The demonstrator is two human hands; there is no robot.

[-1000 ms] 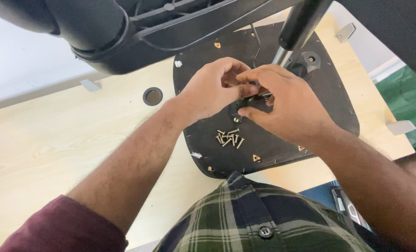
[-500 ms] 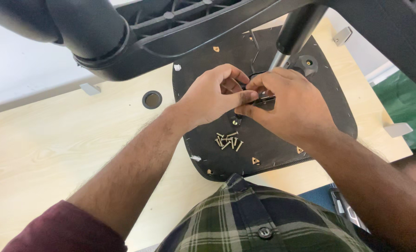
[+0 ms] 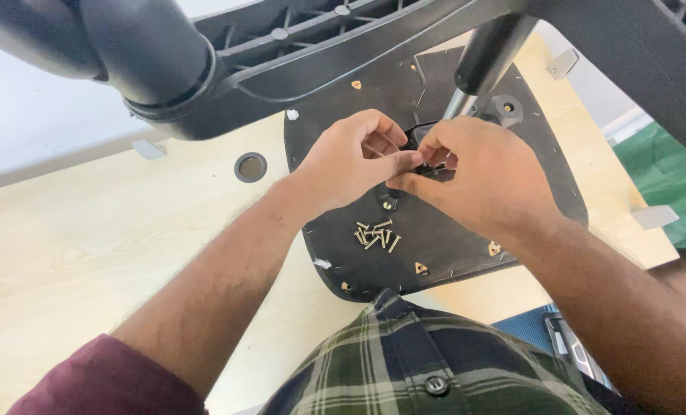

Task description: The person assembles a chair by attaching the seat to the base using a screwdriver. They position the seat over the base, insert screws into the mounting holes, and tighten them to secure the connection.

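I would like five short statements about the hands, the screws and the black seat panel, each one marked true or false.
1. Both hands meet over the black seat panel. True.
2. A small pile of screws lies on the wooden table. False: it lies on the panel, below the hands.
3. The left hand and the right hand pinch a small black part between their fingertips. True.
4. The round hole in the wooden table is under the right hand. False: it lies left of the panel, apart from both hands.
5. The right hand holds a screwdriver. False: no tool is visible.
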